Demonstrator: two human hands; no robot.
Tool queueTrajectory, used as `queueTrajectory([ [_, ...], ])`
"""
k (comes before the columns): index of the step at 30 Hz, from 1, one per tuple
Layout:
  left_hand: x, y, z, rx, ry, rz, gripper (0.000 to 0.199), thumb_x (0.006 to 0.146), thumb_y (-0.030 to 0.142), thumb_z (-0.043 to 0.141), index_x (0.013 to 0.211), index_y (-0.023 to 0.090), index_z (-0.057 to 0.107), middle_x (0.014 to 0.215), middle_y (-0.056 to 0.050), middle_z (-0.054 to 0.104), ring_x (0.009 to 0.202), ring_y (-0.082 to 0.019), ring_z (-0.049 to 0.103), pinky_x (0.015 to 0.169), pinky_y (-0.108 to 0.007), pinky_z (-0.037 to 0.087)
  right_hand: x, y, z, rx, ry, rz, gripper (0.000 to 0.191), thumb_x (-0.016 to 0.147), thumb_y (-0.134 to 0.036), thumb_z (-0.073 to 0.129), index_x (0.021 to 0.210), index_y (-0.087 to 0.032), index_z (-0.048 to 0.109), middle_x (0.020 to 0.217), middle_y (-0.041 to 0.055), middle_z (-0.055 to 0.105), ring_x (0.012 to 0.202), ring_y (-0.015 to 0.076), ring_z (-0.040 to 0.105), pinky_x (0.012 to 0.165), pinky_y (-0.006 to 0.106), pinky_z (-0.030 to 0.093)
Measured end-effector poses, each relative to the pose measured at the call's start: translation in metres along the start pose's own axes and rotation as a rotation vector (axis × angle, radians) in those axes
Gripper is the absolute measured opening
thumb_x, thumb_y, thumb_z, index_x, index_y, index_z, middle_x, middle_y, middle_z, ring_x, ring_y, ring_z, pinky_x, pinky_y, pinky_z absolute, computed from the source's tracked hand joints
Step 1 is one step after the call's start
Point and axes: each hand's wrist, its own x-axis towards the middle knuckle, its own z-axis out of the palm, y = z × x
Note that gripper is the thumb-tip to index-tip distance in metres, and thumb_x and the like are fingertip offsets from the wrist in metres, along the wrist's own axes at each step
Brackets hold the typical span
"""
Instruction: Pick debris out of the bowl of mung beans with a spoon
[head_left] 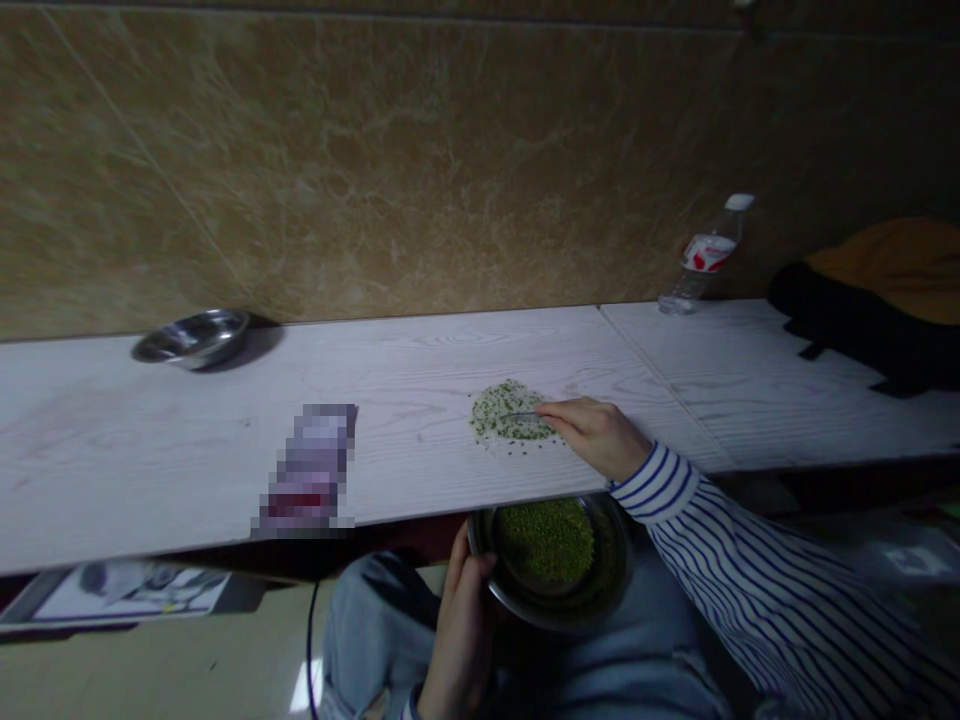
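Observation:
My right hand (pixel 600 435) is closed around a thin metal utensil (pixel 517 414), whose tip lies in a patch of scattered green bits (pixel 495 405) on the white wood-grain table. Below the table's front edge, my left hand (pixel 466 610) grips the left rim of a metal bowl (pixel 517 603). Many small green grains (pixel 551 540) lie inside this bowl, which is over my lap. The exact shape of the utensil's tip is hard to make out.
An empty metal bowl (pixel 196 343) stands at the back left of the table (pixel 405 370). A pixelated flat object (pixel 309 465) lies near the front edge. A clear bottle (pixel 705 255) and a black and orange bag (pixel 877 300) are at the back right, by the wall.

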Motion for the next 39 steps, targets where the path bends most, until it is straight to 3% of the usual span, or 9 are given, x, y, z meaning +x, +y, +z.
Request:
queueTrajectory([
  [5, -0.002, 0.000, 0.001, -0.009, -0.038, 0.023, 0.059, 0.082, 0.023, 0.053, 0.140, 0.025, 0.040, 0.137, -0.006, 0.056, 0.127, -0.026, 0.047, 0.098, -0.034, 0.042, -0.010, -0.008, -0.014, 0.004, 0.012, -0.055, 0.023, 0.088, -0.015, 0.053, 0.103, -0.021, 0.070, 0.095, 0.0041, 0.075, 0.085, 0.0174, 0.070, 0.080, 0.031, 0.057],
  [10, -0.002, 0.001, -0.002, 0.000, -0.031, 0.004, 0.058, 0.080, 0.023, 0.054, 0.137, 0.024, 0.043, 0.139, -0.007, 0.053, 0.130, -0.027, 0.044, 0.094, -0.034, 0.045, 0.008, -0.004, -0.018, -0.023, 0.077, 0.059, 0.023, 0.087, -0.017, 0.053, 0.102, -0.022, 0.070, 0.096, 0.0025, 0.075, 0.085, 0.0183, 0.071, 0.081, 0.033, 0.057],
  [15, -0.001, 0.001, -0.007, 0.010, 0.069, 0.014, 0.063, 0.073, 0.024, 0.058, 0.135, 0.026, 0.047, 0.134, -0.006, 0.058, 0.124, -0.028, 0.051, 0.087, -0.033, 0.048, 0.055, 0.003, 0.002, 0.000, 0.039, 0.079, 0.024, 0.087, -0.016, 0.053, 0.103, -0.022, 0.070, 0.099, 0.0023, 0.075, 0.091, 0.0186, 0.070, 0.084, 0.033, 0.056],
  [19, -0.004, 0.006, -0.009, 0.001, 0.053, 0.027, 0.061, 0.074, 0.023, 0.057, 0.135, 0.025, 0.048, 0.130, -0.007, 0.061, 0.121, -0.027, 0.053, 0.092, -0.034, 0.046, 0.085, 0.002, 0.023, -0.042, -0.089, 0.049, 0.029, 0.085, -0.010, 0.051, 0.106, -0.020, 0.069, 0.102, 0.0043, 0.074, 0.093, 0.0186, 0.069, 0.087, 0.033, 0.054],
  [23, -0.003, 0.008, -0.011, -0.031, 0.043, 0.044, 0.062, 0.075, 0.019, 0.056, 0.136, 0.023, 0.047, 0.130, -0.008, 0.060, 0.122, -0.026, 0.052, 0.097, -0.033, 0.042, 0.097, -0.002, 0.038, -0.069, -0.194, -0.024, 0.030, 0.085, -0.007, 0.051, 0.105, -0.019, 0.068, 0.103, 0.0052, 0.073, 0.095, 0.0187, 0.068, 0.088, 0.033, 0.052],
  [30, 0.006, 0.002, -0.017, -0.061, 0.067, 0.024, 0.062, 0.069, 0.022, 0.059, 0.131, 0.023, 0.050, 0.113, -0.008, 0.068, 0.115, -0.030, 0.057, 0.094, -0.038, 0.044, 0.086, -0.002, 0.036, -0.068, -0.272, -0.083, 0.028, 0.083, -0.005, 0.051, 0.099, -0.019, 0.069, 0.093, 0.0043, 0.074, 0.086, 0.0177, 0.069, 0.083, 0.031, 0.052],
  [39, 0.003, 0.006, -0.012, 0.003, 0.001, 0.051, 0.064, 0.079, 0.024, 0.055, 0.141, 0.025, 0.039, 0.138, -0.007, 0.054, 0.126, -0.027, 0.047, 0.094, -0.034, 0.045, 0.049, 0.001, 0.015, -0.034, -0.201, -0.191, 0.030, 0.081, -0.002, 0.051, 0.100, -0.018, 0.068, 0.093, 0.0034, 0.074, 0.086, 0.0154, 0.068, 0.084, 0.031, 0.053],
])
